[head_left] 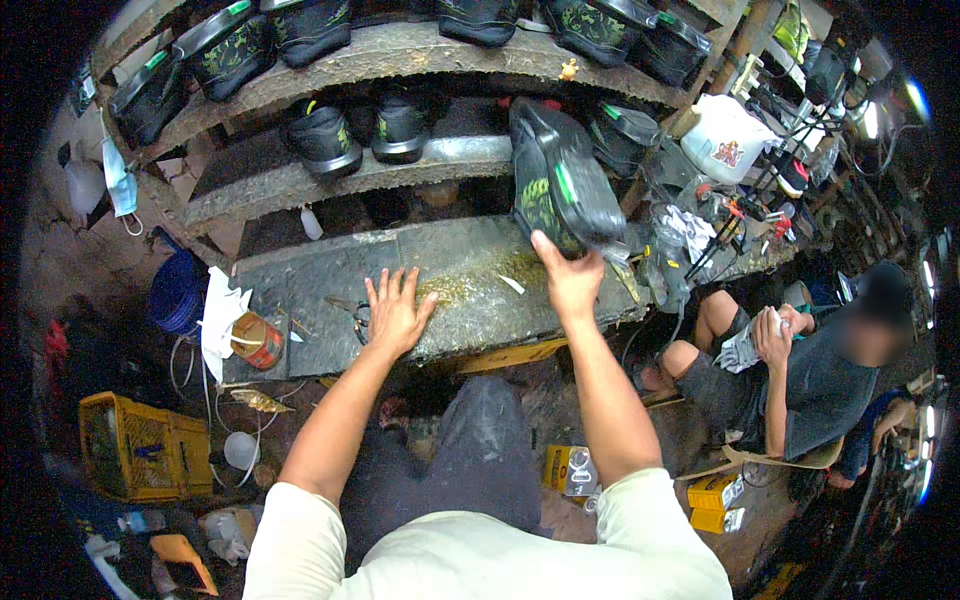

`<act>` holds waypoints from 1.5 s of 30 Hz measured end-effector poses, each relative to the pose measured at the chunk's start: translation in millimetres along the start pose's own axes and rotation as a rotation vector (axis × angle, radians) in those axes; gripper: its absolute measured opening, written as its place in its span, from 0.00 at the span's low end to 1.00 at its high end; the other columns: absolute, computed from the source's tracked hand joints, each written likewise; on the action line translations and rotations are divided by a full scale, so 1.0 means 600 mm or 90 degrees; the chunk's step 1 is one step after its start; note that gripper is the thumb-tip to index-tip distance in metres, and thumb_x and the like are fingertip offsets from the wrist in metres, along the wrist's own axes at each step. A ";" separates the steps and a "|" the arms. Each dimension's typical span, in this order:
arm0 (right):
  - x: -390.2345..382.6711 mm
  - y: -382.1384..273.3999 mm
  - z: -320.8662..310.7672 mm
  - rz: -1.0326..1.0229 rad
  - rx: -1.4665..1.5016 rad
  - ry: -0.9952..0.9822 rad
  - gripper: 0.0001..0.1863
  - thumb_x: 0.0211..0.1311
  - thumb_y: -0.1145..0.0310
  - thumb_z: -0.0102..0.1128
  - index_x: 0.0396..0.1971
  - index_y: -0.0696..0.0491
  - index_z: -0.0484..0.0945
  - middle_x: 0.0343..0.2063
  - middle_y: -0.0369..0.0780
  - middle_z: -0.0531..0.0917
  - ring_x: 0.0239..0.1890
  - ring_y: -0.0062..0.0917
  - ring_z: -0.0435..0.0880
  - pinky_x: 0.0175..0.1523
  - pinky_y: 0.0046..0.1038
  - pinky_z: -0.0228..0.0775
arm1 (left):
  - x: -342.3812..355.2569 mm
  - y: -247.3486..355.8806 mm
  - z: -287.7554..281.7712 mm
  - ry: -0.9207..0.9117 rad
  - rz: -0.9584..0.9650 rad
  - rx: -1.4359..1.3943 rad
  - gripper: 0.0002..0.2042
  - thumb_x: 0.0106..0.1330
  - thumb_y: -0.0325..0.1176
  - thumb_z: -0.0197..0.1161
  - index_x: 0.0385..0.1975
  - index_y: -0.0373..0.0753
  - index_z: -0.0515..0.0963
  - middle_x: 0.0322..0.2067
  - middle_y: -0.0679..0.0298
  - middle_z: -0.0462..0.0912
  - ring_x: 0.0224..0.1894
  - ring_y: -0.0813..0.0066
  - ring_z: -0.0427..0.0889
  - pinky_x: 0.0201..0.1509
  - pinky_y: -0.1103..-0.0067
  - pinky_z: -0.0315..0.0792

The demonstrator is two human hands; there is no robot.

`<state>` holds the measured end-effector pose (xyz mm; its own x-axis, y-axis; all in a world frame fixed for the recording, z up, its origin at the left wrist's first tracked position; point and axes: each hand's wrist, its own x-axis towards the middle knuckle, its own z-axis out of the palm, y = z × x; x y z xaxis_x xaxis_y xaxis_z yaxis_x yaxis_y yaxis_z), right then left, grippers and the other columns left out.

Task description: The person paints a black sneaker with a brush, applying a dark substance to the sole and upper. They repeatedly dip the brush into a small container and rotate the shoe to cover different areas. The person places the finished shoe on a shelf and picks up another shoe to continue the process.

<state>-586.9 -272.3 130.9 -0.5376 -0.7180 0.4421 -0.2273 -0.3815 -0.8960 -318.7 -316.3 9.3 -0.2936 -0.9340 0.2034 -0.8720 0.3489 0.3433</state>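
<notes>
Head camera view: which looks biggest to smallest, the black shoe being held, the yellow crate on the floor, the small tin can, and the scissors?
1. Black shoe in the right hand.
2. Yellow crate; it looks about as big, so those two are unsure.
3. Tin can.
4. Scissors, partly hidden by the left hand.

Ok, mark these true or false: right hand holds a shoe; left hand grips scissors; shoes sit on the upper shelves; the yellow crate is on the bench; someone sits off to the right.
1. The right hand holds a black shoe. True.
2. The left hand grips the scissors. False: it lies flat and open on the workbench, scissors just beside it.
3. Shoes sit on the upper shelves. True.
4. The yellow crate is on the bench. False: it stands on the floor, lower left.
5. A seated person is to the right. True.
</notes>
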 end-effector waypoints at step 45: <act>0.212 0.054 0.090 -0.105 -0.254 -0.006 0.51 0.53 0.45 0.80 0.68 0.64 0.68 0.62 0.51 0.80 0.63 0.35 0.79 0.70 0.31 0.64 | 0.002 0.003 0.000 0.006 -0.010 -0.053 0.30 0.76 0.59 0.48 0.64 0.40 0.76 0.70 0.49 0.68 0.76 0.50 0.60 0.79 0.45 0.41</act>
<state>-618.7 -407.4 160.5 -0.4612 -0.6719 0.5795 -0.6071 -0.2374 -0.7583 -320.3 -316.7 10.1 -0.2759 -0.9390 0.2053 -0.8406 0.3393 0.4222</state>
